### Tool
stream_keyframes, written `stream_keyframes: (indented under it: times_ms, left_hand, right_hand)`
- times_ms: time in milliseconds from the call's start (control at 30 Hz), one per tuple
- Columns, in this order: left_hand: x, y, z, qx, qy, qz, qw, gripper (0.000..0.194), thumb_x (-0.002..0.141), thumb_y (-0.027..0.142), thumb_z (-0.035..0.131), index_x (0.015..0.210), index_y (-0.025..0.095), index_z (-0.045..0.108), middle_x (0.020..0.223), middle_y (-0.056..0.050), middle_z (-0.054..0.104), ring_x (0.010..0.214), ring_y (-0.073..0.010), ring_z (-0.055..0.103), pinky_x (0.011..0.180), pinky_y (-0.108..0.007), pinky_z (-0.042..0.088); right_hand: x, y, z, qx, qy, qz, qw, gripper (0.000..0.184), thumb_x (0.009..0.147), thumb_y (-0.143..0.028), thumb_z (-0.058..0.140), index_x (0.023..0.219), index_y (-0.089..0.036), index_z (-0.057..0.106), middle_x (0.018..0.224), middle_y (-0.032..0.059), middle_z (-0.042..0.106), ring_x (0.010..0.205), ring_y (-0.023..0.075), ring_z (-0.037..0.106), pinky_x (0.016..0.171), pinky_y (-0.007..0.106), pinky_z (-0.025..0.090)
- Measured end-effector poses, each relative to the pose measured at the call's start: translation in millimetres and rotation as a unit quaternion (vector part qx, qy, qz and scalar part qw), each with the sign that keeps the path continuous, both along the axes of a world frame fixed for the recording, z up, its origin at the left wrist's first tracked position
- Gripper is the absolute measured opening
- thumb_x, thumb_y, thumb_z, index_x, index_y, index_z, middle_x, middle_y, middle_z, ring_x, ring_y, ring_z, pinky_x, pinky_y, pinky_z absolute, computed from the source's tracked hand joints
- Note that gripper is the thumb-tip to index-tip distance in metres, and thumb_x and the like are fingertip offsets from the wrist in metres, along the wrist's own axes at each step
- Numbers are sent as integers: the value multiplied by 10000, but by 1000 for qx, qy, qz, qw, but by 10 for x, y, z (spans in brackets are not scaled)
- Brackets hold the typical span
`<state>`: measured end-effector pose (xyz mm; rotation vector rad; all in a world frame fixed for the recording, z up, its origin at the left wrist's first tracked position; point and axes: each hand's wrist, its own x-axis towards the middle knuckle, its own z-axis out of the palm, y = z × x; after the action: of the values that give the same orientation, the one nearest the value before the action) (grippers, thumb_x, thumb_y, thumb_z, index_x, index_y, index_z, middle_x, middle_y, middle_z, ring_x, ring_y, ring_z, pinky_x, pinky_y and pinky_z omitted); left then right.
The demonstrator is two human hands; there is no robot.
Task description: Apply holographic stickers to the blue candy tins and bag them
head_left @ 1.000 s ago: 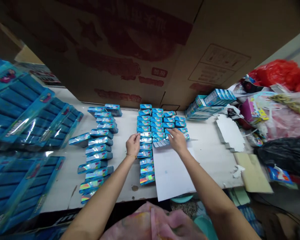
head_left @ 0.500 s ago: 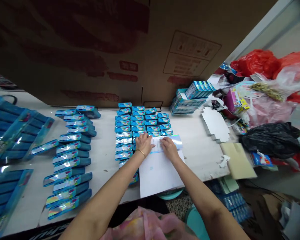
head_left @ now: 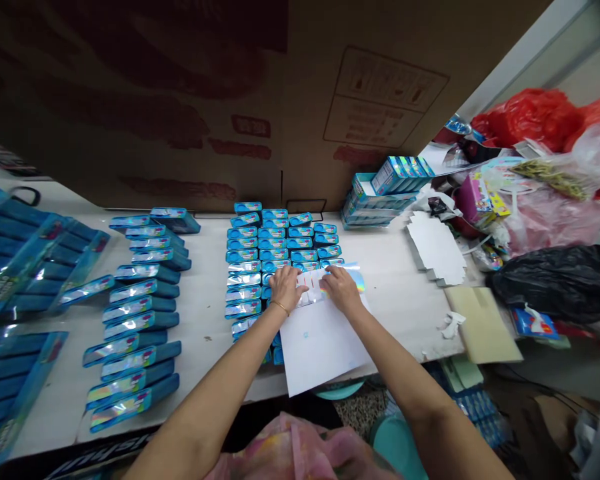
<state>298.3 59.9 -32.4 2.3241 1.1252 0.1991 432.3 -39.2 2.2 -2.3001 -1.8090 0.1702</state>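
Both my hands rest on the far edge of a white card sheet lying on the white table. My left hand and my right hand are pressed down with bent fingers on the sheet's shiny, rainbow-printed top flap. Just beyond my fingers lie several small blue packets in neat rows. A single column of the same packets runs down past my left wrist. What lies under the flap is hidden.
A long overlapping row of blue packets lies left of centre. Large blue display packs pile at the far left. A big cardboard box walls the back. Stacked blue boxes, white die-cut cards and plastic bags crowd the right.
My left hand moved right from the packet column onto the sheet beside my right hand. The sheet's shiny top flap now lies folded under both hands. The camera swung rightward.
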Motion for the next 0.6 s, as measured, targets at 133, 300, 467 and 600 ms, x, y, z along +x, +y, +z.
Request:
stream_keyframes:
  times_ms: [133,300,467,600]
  left_hand:
    - [33,1,-18,-24,-17,4,1000,376,615,329,667,964,241,558,1043,-69,516,1039,-284,398,836,-407,282]
    - [-80,97,-10,-180,-259,107,943,313,618,286,637,925,236,602,1035,-59,563,1038,-259,449,884,-410,316]
    - [-453,353,226,-426,-509,291,689,350,694,420,515,908,157,604,903,-67,614,837,-166,572,729,-295,431]
    - [-710,564,338,-433,-510,340,661,382,576,382,651,862,135,599,728,-12,591,631,-96,556,607,-231,424]
  right_hand:
    - [-85,182,570,32,92,-11,995,166,774,-164,455,765,-189,618,915,54,579,848,175,500,738,281,385]
    - [-200,680,730,50,352,-115,928,90,679,-224,534,617,-179,581,639,-11,562,596,117,510,568,236,380]
    - [-421,1036,439,25,578,-221,785,121,594,-278,581,588,-158,561,492,-41,501,415,79,450,371,183,269]
    - [-664,1174,308,9,607,-252,753,138,541,-269,618,594,-152,568,505,-37,527,404,72,440,342,174,245]
